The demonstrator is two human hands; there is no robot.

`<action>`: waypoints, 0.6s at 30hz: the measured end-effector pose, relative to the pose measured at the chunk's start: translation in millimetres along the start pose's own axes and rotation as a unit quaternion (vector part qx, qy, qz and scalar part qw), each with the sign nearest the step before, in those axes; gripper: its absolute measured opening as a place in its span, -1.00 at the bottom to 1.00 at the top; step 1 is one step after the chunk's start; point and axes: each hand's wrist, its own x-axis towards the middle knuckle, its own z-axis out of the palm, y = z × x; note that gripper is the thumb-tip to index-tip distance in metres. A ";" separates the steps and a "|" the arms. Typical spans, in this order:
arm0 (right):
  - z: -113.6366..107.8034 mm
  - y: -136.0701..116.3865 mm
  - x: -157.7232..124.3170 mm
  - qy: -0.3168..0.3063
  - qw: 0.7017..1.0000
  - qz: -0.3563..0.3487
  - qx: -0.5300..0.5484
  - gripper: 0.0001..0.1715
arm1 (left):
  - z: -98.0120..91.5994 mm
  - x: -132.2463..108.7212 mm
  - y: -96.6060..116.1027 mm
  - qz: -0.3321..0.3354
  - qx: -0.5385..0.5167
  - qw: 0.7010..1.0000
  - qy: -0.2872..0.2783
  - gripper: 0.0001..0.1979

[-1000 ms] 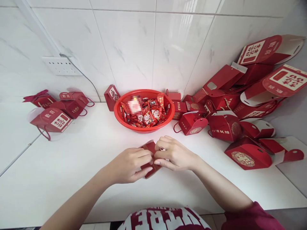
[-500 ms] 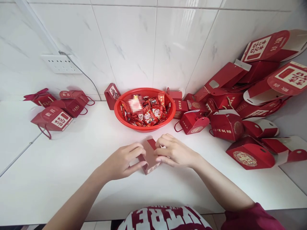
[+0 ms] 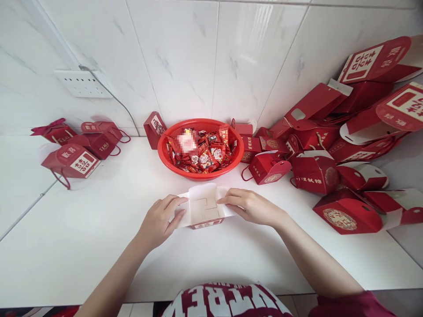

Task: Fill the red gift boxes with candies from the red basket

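White tabletop (image 3: 109,233), both hands (image 3: 160,222) (image 3: 256,206) on box flaps (image 3: 183,215)

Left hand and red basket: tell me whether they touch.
Apart. The head view shows a strip of white table between the left hand and the red basket.

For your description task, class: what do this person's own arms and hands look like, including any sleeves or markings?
The left hand and right hand are both ungloved. The left forearm and right forearm are bare too. A maroon sleeve covers the right upper arm; the left one is out of view. The maroon shirt has large white block letters.
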 end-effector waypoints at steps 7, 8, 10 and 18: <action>14.6 8.6 4.4 0.036 0.999 0.004 0.034 -0.78 | 14.6 -0.4 -5.9 0.024 -0.087 0.995 -0.052 -0.70; 17.9 8.6 5.0 0.036 0.998 0.014 0.046 -0.77 | 17.6 -0.7 -4.4 0.004 -0.127 0.990 -0.060 -0.74; 24.4 8.0 5.1 0.033 0.997 0.033 0.068 -0.73 | 23.7 -0.6 0.3 -0.042 -0.188 0.980 -0.058 -0.80; 36.0 3.9 -5.1 0.050 0.980 0.053 0.186 -0.66 | 26.4 3.3 19.0 -0.071 -0.223 0.971 -0.048 -0.53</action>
